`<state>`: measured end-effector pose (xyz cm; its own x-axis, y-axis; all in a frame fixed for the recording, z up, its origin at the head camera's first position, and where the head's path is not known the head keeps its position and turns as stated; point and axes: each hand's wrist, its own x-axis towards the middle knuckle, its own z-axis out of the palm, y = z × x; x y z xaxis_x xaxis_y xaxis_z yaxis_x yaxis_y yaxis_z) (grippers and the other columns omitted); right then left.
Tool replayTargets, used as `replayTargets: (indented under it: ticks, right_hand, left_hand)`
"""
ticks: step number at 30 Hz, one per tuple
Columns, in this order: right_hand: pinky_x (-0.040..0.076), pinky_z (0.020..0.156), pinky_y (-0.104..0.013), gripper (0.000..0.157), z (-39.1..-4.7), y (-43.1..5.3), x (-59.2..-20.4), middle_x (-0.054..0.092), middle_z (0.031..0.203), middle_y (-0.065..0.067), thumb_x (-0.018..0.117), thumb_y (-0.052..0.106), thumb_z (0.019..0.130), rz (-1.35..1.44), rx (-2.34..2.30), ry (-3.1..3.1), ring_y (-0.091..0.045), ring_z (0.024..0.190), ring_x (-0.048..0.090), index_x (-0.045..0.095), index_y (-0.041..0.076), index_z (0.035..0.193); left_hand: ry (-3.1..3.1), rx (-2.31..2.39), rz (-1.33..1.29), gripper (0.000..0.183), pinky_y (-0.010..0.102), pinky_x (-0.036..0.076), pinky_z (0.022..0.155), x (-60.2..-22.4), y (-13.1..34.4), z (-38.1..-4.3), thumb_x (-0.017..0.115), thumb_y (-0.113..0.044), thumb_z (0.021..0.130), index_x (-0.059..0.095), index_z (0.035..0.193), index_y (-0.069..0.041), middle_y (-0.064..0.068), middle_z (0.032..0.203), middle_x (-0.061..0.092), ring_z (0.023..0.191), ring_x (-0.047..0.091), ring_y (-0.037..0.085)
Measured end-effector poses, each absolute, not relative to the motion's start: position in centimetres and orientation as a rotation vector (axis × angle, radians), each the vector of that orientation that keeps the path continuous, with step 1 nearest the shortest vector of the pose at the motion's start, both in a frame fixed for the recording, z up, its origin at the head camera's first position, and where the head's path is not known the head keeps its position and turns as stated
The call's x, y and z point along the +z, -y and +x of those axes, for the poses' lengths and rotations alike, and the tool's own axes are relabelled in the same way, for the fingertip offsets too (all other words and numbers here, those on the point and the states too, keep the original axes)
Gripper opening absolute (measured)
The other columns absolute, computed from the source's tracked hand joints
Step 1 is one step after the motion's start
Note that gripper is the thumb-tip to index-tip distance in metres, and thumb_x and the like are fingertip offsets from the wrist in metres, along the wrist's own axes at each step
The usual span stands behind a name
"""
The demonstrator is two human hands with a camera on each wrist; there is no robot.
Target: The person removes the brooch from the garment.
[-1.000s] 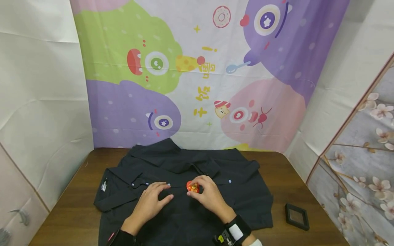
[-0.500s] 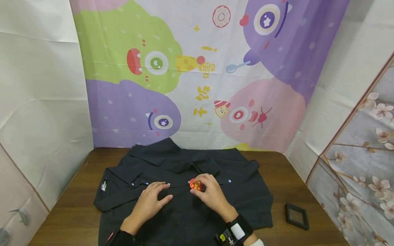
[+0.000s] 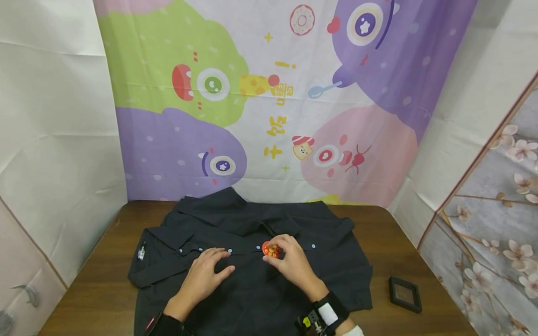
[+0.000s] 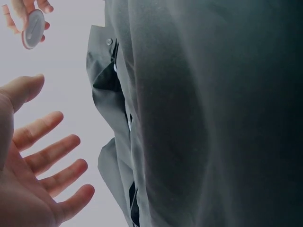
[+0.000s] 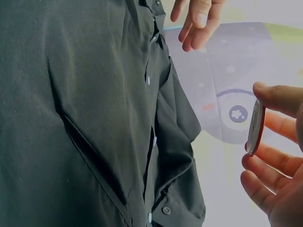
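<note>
- The right hand (image 3: pixel 295 266) pinches a round red pin badge (image 3: pixel 271 250), thumb on one edge and fingers on the other; in the right wrist view its lower fingers fan loosely.
- The badge is between those fingertips, held above the dark button-up shirt (image 3: pixel 252 289) and apart from it; its yellow-patterned front shows in the head view, its pale back in both wrist views.
- The left hand (image 3: pixel 205 270) holds nothing: its fingers are spread wide, thumb well away from them, apart from the cloth in the left wrist view.
- Beneath both hands' fingers, the shirt lies spread over the tabletop (image 3: pixel 96 289).
- One pale button (image 3: pixel 230 251) shows just by the left fingertips; another (image 3: pixel 258 247) sits just left of the pinching fingers, and a third (image 3: pixel 313 246) to their right.
- Well to the right of the right fingers, a small black frame (image 3: pixel 406 306) lies on the tabletop.
- Far beyond the fingers hangs a cartoon-monster cloth (image 3: pixel 265 182).
</note>
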<state>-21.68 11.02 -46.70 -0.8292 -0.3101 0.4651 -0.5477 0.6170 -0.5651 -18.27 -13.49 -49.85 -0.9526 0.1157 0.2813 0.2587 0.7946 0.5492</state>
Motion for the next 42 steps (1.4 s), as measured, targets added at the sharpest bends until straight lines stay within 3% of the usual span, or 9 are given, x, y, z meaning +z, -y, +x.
replayTargets:
  ticks: [17,42]
  right_hand:
    - [0.047,0.07,-0.023,0.029,-21.8,-11.9,-46.4,0.065,0.101,-0.002,0.087,0.016,0.07,0.643,1.061,2.508,-0.017,0.089,0.057,0.073,0.013,0.095]
    - [0.055,0.08,-0.038,0.026,-21.6,-14.1,-46.3,0.065,0.101,0.0,0.085,0.02,0.073,0.526,1.116,2.519,-0.017,0.095,0.06,0.073,0.015,0.096]
  left_hand:
    - [2.758,-0.89,-0.288,0.034,0.059,0.044,0.098,-49.7,13.9,-18.1,0.073,-0.03,0.086,0.07,0.115,-0.012,0.011,0.127,0.064,0.125,0.055,0.033]
    - [2.735,-0.885,-0.305,0.033,0.059,0.044,0.097,-50.1,13.5,-18.0,0.074,-0.029,0.085,0.07,0.112,-0.01,0.011,0.125,0.066,0.123,0.056,0.033]
